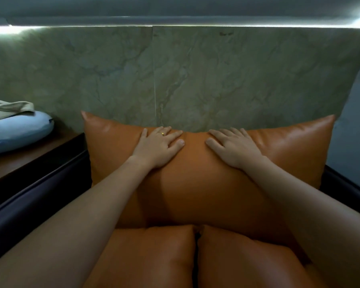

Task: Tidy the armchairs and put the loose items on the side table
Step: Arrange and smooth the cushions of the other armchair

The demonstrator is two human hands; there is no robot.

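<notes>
Marble wall (175, 69) backdrop, orange back cushion (195, 188) being smoothed upright
Left hand (158, 146) and right hand (235, 149) laid flat, fingers (174, 134) spread, nothing gripped; seat cushions (154, 256) likely squared next

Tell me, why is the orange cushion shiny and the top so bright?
In the head view, the light strip above the marble wall glares white; the orange cushion shows a pale sheen near its top corners, likely reflecting it.

Left hand (158, 145): flat, palm down, fingers spread straight.
Right hand (232, 147): flat, palm down, fingers spread.
Arms: both extended forward.
</notes>
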